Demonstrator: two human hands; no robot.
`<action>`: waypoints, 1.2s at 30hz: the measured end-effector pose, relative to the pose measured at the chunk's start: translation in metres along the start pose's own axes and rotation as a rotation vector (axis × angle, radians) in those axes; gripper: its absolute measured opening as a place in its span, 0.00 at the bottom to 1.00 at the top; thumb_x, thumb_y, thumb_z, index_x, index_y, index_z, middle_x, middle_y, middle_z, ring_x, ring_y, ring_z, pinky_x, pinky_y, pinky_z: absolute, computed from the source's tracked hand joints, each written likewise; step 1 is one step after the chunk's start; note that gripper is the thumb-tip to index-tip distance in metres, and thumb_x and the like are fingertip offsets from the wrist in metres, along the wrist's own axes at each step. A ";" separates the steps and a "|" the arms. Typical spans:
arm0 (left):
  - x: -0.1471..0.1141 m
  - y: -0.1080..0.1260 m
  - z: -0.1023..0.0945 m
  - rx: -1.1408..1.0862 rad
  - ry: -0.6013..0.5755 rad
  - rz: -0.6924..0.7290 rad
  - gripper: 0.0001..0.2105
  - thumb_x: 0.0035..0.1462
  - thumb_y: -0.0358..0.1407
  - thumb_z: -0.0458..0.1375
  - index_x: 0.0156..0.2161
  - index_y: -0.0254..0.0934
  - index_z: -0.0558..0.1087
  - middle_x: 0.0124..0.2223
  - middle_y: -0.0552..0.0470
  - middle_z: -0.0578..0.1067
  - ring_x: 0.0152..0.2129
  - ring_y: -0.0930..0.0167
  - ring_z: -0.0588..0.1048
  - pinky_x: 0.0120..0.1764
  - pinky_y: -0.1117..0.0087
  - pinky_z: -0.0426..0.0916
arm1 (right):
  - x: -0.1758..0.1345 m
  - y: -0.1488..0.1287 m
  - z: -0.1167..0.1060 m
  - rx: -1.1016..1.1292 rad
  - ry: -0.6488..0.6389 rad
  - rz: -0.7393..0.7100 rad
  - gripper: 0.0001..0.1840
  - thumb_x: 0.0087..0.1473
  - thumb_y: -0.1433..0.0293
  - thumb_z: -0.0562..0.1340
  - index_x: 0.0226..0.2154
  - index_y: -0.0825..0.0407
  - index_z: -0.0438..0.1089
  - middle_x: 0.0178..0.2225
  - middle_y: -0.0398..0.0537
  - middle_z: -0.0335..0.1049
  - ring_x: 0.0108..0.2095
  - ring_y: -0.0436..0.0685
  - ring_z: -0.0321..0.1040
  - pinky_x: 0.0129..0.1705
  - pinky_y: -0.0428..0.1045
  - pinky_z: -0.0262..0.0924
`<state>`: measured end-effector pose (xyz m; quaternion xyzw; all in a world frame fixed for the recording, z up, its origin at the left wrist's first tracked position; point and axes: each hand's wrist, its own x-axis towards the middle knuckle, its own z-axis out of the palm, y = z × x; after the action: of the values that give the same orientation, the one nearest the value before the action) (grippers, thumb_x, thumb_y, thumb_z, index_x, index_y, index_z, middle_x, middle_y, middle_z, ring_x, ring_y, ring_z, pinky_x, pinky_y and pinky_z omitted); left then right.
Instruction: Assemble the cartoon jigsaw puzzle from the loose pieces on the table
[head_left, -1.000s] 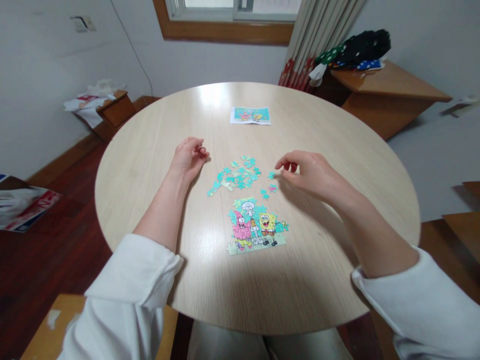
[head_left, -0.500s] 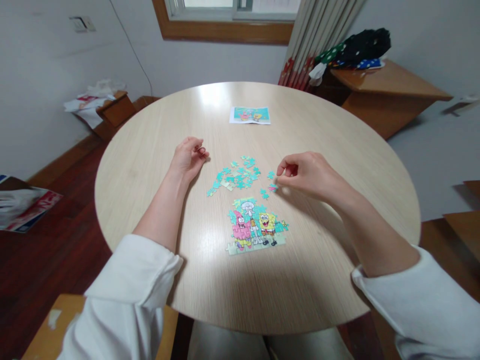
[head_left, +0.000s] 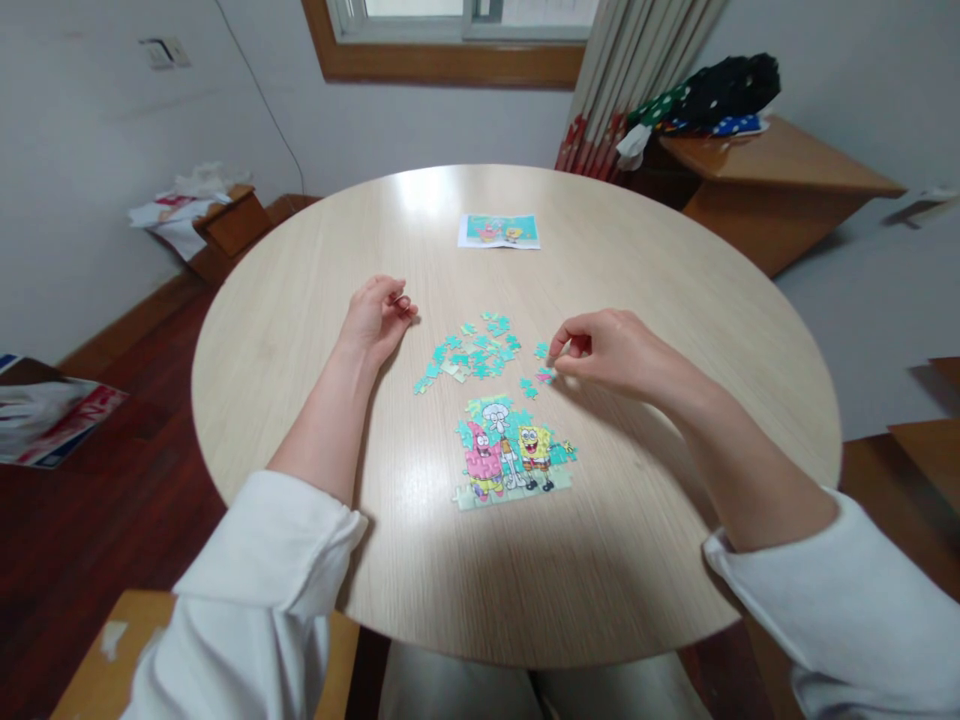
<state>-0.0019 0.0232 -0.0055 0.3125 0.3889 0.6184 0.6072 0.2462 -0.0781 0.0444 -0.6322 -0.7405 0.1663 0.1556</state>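
Observation:
A partly joined jigsaw puzzle with cartoon figures lies flat near me on the table. Beyond it spreads a heap of loose turquoise and pale green puzzle pieces. My right hand is just right of that heap, thumb and index finger pinched on a small puzzle piece that the fingertips mostly cover. A pink and turquoise piece lies right under those fingertips, with a few turquoise pieces close by. To the left of the heap, my left hand rests on its side, fingers loosely curled and apart, holding nothing.
The round wooden table carries everything. Toward its far side lies a printed picture sheet with the same figures. A wooden cabinet with cloths on it stands behind right, beside a curtain.
My right hand has shifted very slightly to the left, its fingertips staying by the pink piece. My left hand and the joined puzzle look the same.

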 end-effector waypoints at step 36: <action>-0.003 0.002 0.001 -0.009 0.006 -0.009 0.15 0.38 0.26 0.62 0.20 0.38 0.57 0.20 0.60 0.59 0.16 0.78 0.61 0.25 0.73 0.62 | 0.025 0.033 0.042 -0.063 0.225 -0.161 0.12 0.54 0.68 0.59 0.39 0.47 0.77 0.41 0.55 0.70 0.43 0.64 0.64 0.44 0.59 0.54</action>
<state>-0.0015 0.0209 -0.0031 0.3062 0.3894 0.6182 0.6103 0.2529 -0.0504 -0.0077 -0.5901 -0.7716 0.0579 0.2303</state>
